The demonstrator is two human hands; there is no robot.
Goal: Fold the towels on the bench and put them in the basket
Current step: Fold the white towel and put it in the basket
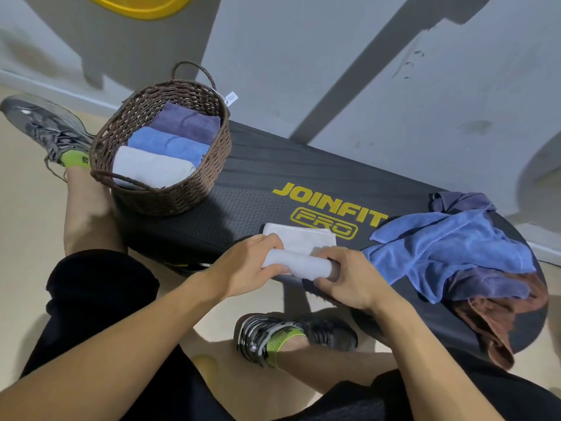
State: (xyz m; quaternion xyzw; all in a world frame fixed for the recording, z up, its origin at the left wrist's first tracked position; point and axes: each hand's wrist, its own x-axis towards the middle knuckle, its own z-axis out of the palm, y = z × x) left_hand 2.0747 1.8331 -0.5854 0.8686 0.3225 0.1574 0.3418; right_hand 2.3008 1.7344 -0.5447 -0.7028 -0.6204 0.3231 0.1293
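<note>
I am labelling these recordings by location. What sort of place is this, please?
Probably a gym or home workout room: the black bench printed JOINFIT PRO is exercise equipment, small cloth towels lie piled on it, and the person wears grey sports shoes.

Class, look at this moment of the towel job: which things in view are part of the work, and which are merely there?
Part of the job: white towel being rolled by left hand and right hand; wicker basket holding three rolled towels; unfolded pile of towels; bench.

Merely there: shoes; wall.
</note>
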